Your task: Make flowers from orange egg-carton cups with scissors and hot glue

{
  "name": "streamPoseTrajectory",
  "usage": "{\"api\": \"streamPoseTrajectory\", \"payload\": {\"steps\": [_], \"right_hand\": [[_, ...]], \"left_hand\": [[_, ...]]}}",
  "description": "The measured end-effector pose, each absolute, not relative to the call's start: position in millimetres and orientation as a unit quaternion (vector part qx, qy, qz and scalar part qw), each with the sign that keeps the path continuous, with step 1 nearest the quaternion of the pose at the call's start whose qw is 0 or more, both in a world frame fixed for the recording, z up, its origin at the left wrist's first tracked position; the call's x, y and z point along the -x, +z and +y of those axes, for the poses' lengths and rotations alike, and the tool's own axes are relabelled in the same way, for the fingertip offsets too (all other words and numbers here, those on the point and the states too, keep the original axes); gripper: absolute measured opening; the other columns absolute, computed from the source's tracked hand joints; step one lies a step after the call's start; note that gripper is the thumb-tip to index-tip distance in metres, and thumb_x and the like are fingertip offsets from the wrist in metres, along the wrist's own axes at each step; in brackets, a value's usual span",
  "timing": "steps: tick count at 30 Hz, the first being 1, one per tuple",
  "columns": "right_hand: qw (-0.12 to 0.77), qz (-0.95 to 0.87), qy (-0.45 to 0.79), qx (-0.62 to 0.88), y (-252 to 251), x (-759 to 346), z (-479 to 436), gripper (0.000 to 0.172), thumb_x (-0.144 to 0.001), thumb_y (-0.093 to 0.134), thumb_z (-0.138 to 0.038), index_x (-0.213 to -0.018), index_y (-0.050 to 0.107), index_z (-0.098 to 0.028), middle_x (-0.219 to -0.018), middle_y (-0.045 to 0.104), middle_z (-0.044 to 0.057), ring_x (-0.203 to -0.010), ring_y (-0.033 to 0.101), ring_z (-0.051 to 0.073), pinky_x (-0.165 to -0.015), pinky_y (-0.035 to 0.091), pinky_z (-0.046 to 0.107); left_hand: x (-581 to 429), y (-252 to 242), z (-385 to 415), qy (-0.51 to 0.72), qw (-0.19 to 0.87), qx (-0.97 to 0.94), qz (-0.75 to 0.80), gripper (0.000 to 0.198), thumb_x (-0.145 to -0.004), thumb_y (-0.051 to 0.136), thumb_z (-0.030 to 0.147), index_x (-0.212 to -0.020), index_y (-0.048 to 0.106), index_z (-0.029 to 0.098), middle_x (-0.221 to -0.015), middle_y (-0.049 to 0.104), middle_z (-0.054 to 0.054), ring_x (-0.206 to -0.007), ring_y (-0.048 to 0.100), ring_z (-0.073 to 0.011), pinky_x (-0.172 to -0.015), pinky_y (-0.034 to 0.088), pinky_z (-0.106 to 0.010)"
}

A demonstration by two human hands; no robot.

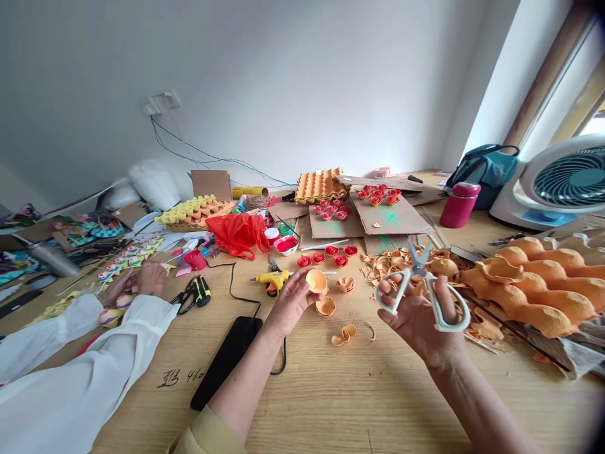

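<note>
My left hand [289, 304] pinches a small orange egg-carton cup [316, 280] just above the wooden table [331, 391]. My right hand [418, 318] grips white-handled scissors [422, 287], blades pointing up and nearly closed. Between the hands lie cut orange cup pieces [326, 306] and a curled scrap [345, 334]. A pile of orange trimmings [390, 260] sits just behind the scissors.
Another person's white-sleeved arm [85, 353] rests at left, their hand [142, 280] by coloured paper pieces. A black phone [227, 359], yellow glue gun [270, 279], red paper roses [326, 257], red bag [239, 233], egg trays [534, 284], pink flask [459, 204] and fan [567, 180] crowd the table.
</note>
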State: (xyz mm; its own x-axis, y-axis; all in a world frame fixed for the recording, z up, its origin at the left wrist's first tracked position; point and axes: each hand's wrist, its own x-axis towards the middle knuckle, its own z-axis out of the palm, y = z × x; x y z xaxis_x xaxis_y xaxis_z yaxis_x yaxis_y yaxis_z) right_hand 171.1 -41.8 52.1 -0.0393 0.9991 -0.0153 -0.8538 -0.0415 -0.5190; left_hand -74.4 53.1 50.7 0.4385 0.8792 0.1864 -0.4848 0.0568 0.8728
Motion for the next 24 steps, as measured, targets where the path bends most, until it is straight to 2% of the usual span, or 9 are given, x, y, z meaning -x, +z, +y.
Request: {"api": "streamPoseTrajectory", "payload": {"steps": [3,5,7,10,14,17,19,21,24], "right_hand": [[0.668,-0.208,0.682,0.211,57,-180,-43,0.058,-0.075,0.067,-0.076,-0.099,0.076,-0.024,-0.105,0.076,0.009,-0.074,0.065,0.019,-0.062,0.057,0.032],[0.691,-0.227,0.647,0.229,60,-186,-43,0.063,-0.076,0.059,-0.083,-0.102,0.076,-0.028,-0.115,0.075,0.008,-0.079,0.066,0.022,-0.065,0.058,0.035],[0.707,-0.242,0.614,0.254,64,-188,-43,0.070,-0.077,0.047,-0.089,-0.103,0.076,-0.031,-0.123,0.073,0.008,-0.087,0.068,0.026,-0.066,0.057,0.039],[0.652,-0.283,0.632,0.309,65,-185,-45,0.076,-0.084,0.033,-0.087,-0.111,0.074,-0.029,-0.130,0.069,0.013,-0.096,0.068,0.030,-0.064,0.054,0.040],[0.667,-0.332,0.574,0.340,62,-181,-45,0.083,-0.084,0.021,-0.088,-0.121,0.068,-0.031,-0.140,0.063,0.014,-0.106,0.066,0.033,-0.069,0.054,0.042],[0.648,-0.329,0.594,0.345,59,-186,-43,0.077,-0.086,0.025,-0.085,-0.118,0.069,-0.030,-0.135,0.065,0.014,-0.098,0.067,0.031,-0.067,0.053,0.041],[0.672,-0.331,0.568,0.341,57,-192,-42,0.074,-0.088,0.025,-0.084,-0.113,0.069,-0.030,-0.134,0.065,0.013,-0.095,0.067,0.030,-0.067,0.053,0.041],[0.698,-0.335,0.533,0.343,57,-196,-41,0.067,-0.090,0.026,-0.081,-0.106,0.068,-0.032,-0.130,0.067,0.011,-0.090,0.066,0.028,-0.067,0.052,0.041],[0.687,-0.327,0.544,0.353,56,-195,-38,0.057,-0.093,0.031,-0.074,-0.097,0.068,-0.030,-0.112,0.073,0.010,-0.076,0.063,0.025,-0.061,0.049,0.038]], "left_hand": [[79,51,59,0.516,0.676,-0.482,0.211,0.049,-0.080,0.082,0.038,-0.124,0.065,0.024,-0.115,0.065,-0.004,-0.088,0.064,-0.0122,-0.079,0.056,-0.025],[82,50,63,0.521,0.666,-0.485,0.223,0.052,-0.080,0.082,0.039,-0.125,0.063,0.024,-0.118,0.065,-0.005,-0.089,0.065,-0.0120,-0.081,0.056,-0.025],[84,49,66,0.520,0.658,-0.490,0.236,0.054,-0.078,0.083,0.041,-0.124,0.062,0.023,-0.114,0.066,-0.005,-0.087,0.067,-0.0120,-0.080,0.056,-0.024],[85,48,67,0.522,0.639,-0.501,0.262,0.054,-0.076,0.085,0.041,-0.120,0.060,0.022,-0.110,0.065,-0.003,-0.085,0.068,-0.0122,-0.080,0.056,-0.025],[89,50,69,0.520,0.590,-0.543,0.294,0.052,-0.072,0.087,0.040,-0.112,0.058,0.021,-0.107,0.065,-0.002,-0.087,0.067,-0.0125,-0.080,0.055,-0.025],[91,49,75,0.509,0.552,-0.585,0.308,0.051,-0.069,0.090,0.038,-0.105,0.059,0.020,-0.098,0.066,-0.001,-0.085,0.064,-0.0115,-0.075,0.052,-0.021],[92,47,78,0.497,0.531,-0.609,0.317,0.055,-0.065,0.091,0.037,-0.106,0.059,0.019,-0.095,0.066,-0.001,-0.085,0.063,-0.0126,-0.075,0.052,-0.022],[93,46,79,0.474,0.504,-0.642,0.330,0.056,-0.067,0.090,0.036,-0.112,0.061,0.019,-0.099,0.067,-0.004,-0.088,0.064,-0.0152,-0.077,0.053,-0.025],[96,47,71,0.422,0.432,-0.712,0.357,0.049,-0.074,0.083,0.034,-0.117,0.067,0.018,-0.109,0.066,-0.009,-0.096,0.065,-0.0197,-0.082,0.056,-0.031]]}}
